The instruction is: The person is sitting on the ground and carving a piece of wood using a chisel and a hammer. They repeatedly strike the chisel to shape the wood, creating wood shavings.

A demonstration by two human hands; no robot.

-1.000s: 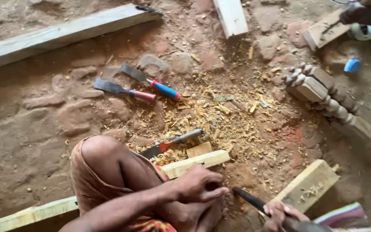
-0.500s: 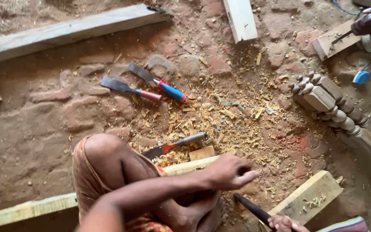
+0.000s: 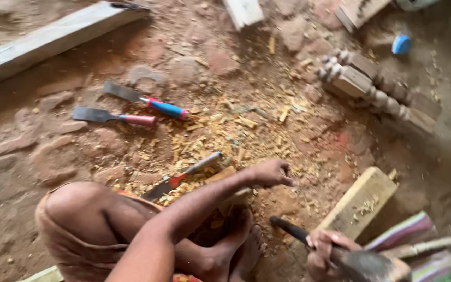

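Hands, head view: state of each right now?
Left hand: empty, fingers loosely curled, reaching out over the wood chips.
Right hand: closed around the dark handle of a hammer-like tool.

Rough pale wooden block [image 3: 358,202], matt metal chisel blade [image 3: 91,114], dusty earth floor [image 3: 16,156].

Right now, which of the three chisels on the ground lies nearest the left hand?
The chisel with the grey metal handle, lying among the wood chips just beside the left hand. The blue-handled chisel and red-handled chisel lie farther off.
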